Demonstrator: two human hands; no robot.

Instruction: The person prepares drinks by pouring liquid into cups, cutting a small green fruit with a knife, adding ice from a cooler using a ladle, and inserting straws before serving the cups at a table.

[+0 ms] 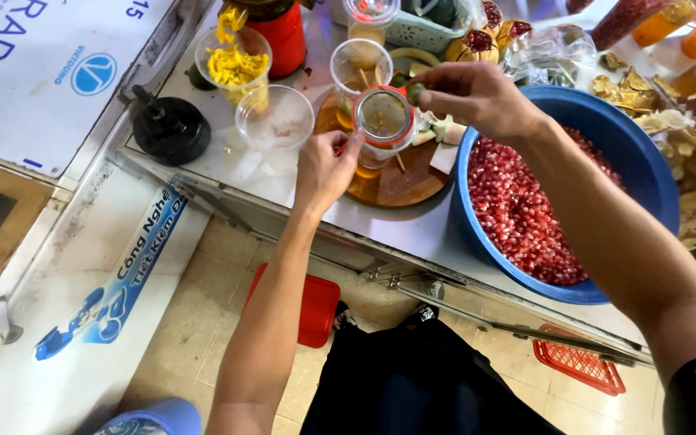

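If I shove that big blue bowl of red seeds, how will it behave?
The blue bowl looks heavy, being nearly full of pomegranate seeds. It would probably slide, not tip, on the smooth metal counter. It sits close to the edge, so a push could unbalance it.

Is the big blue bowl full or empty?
Nearly full. The blue bowl holds red pomegranate seeds heaped close to its rim.

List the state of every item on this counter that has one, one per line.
Small red-rimmed round strainer: held by left hand over a cup.
Small green fruit piece: pinched in right hand, above strainer.
Big blue plastic bowl: filled with red pomegranate seeds.
Clear plastic cup of yellow pieces: upright, part full.
Clear empty plastic cup: upright.
Black round blender lid: off, lying on counter.
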